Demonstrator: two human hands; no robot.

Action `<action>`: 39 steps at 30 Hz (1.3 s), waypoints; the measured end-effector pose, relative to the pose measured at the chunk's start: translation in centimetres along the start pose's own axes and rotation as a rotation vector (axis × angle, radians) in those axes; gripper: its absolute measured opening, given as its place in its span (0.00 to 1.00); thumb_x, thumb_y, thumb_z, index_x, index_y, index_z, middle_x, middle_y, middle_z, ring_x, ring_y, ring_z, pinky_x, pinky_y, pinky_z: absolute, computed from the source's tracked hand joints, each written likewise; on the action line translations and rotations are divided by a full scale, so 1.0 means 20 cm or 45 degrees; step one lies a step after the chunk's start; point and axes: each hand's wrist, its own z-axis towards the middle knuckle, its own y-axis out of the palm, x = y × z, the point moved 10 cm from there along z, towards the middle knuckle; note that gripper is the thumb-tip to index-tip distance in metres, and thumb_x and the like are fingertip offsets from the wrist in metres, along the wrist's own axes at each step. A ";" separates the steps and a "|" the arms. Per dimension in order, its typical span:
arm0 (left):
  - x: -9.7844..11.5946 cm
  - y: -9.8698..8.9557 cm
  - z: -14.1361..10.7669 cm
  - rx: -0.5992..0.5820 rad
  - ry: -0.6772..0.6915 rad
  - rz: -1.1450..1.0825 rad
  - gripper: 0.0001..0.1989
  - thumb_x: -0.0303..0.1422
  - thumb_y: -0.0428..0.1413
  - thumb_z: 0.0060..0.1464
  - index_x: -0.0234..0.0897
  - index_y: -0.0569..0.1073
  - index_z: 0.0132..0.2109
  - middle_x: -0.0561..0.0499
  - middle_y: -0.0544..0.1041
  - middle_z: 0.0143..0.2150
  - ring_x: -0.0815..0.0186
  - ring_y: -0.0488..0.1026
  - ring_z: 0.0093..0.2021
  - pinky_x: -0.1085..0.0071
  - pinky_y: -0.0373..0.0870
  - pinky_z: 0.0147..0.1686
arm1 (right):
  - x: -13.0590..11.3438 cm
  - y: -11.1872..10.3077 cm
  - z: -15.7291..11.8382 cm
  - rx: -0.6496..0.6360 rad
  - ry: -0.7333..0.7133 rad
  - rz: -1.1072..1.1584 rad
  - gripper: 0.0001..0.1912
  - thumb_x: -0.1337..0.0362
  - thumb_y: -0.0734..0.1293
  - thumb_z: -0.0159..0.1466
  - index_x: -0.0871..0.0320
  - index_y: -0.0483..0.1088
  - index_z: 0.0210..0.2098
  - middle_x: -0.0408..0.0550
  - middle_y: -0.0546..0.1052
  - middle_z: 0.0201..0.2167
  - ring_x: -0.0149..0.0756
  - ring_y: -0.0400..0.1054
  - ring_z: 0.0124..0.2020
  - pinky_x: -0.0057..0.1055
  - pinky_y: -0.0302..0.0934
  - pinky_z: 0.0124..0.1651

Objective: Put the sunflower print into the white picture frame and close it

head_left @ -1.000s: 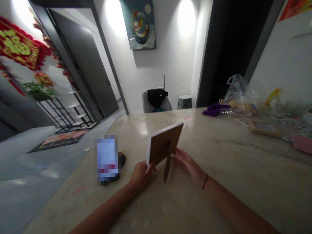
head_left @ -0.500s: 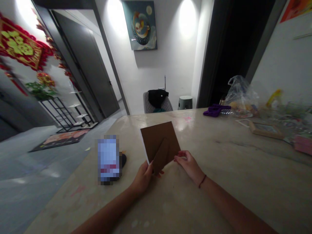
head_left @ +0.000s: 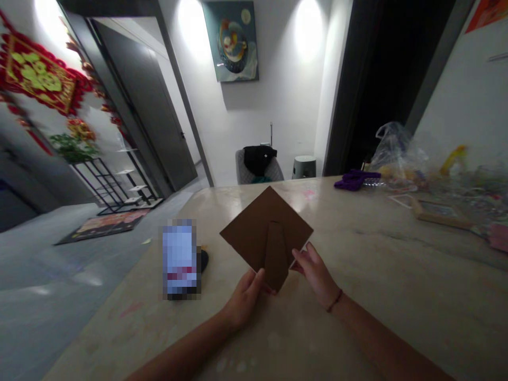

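Note:
A brown backing board [head_left: 250,227] with a flap-like stand [head_left: 275,248] on its back is held up above the table, turned so one corner points up. My left hand [head_left: 245,297] grips its lower left edge, thumb on the brown side and fingers partly hidden behind. On the lower right edge, my right hand [head_left: 315,272] pinches the board between thumb and fingers. The side facing away from me is hidden.
On the marble-look table [head_left: 377,296], a blurred-out phone [head_left: 180,256] stands at the left. Toward the right lie a purple cloth [head_left: 353,180], a wooden frame [head_left: 438,211], a clear plastic bag [head_left: 397,151] and a pink item [head_left: 498,236]. A chair [head_left: 241,166] stands beyond.
The board has rotated from a nearly upright square to a diamond position, and its flap now faces me more squarely. My right hand has closed onto its edge; both hands sit slightly further right.

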 end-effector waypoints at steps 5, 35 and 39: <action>-0.06 -0.25 0.05 0.457 0.019 0.015 0.21 0.50 0.52 0.46 0.35 0.69 0.26 0.49 0.75 0.22 0.62 0.72 0.28 0.66 0.66 0.37 | -0.06 -0.17 0.05 0.168 -0.091 -0.218 0.26 0.49 0.64 0.53 0.57 0.66 0.47 0.50 0.74 0.43 0.42 0.69 0.42 0.37 0.65 0.40; -0.20 -0.20 0.17 0.188 -0.286 -0.055 0.14 0.44 0.53 0.46 0.35 0.66 0.29 0.58 0.68 0.16 0.72 0.64 0.14 0.76 0.59 0.15 | -0.11 0.00 -0.02 0.014 -0.632 -1.636 0.20 0.61 0.62 0.57 0.63 0.68 0.47 0.56 0.72 0.47 0.45 0.62 0.53 0.43 0.58 0.54; -0.22 -0.17 0.16 0.120 -0.333 -0.094 0.13 0.41 0.54 0.45 0.34 0.66 0.28 0.54 0.72 0.19 0.70 0.69 0.17 0.75 0.64 0.18 | -0.11 0.01 -0.03 -0.055 -0.685 -1.630 0.19 0.63 0.61 0.58 0.62 0.67 0.48 0.55 0.72 0.48 0.44 0.62 0.53 0.44 0.59 0.54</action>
